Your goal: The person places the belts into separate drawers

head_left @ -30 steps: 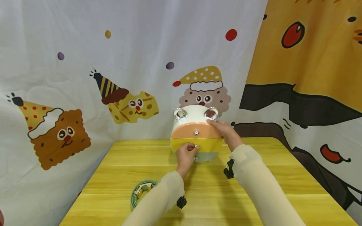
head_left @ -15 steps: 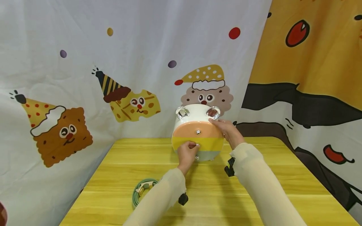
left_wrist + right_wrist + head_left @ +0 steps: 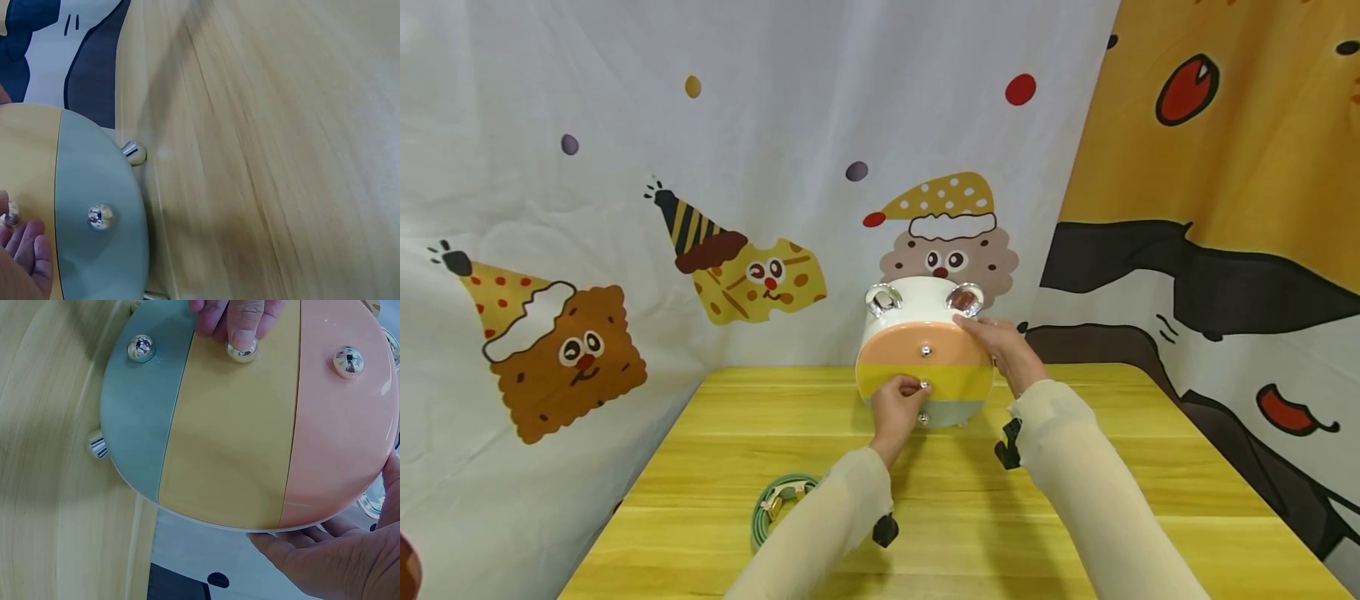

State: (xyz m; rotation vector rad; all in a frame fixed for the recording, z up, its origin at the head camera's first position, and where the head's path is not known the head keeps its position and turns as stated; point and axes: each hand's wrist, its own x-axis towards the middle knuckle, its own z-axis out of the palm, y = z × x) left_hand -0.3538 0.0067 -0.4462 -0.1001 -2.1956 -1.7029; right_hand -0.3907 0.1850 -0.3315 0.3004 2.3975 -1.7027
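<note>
A small rounded drawer box (image 3: 917,293) with a white body and silver ring-shaped ears stands on the table. Its front has a peach drawer (image 3: 891,340), a yellow drawer (image 3: 231,437) and a grey-green drawer (image 3: 94,156), each with a round silver knob. All three fronts lie flush. My left hand (image 3: 895,417) pinches the middle knob (image 3: 242,352), on the yellow drawer. My right hand (image 3: 1009,354) grips the box's right side, thumb near the right ear (image 3: 965,300) and fingers along the side wall, partly hidden behind it.
A coiled green strap (image 3: 760,517) with gold-coloured metal fittings lies on the wooden table (image 3: 700,467), left of my left forearm and partly covered by it. A cartoon-printed curtain (image 3: 775,150) hangs close behind the box.
The yellow drawer, which stuck out a little a second ago, has slid back in level with the other fronts. Both hands keep their places on the box. The head view has shifted slightly.
</note>
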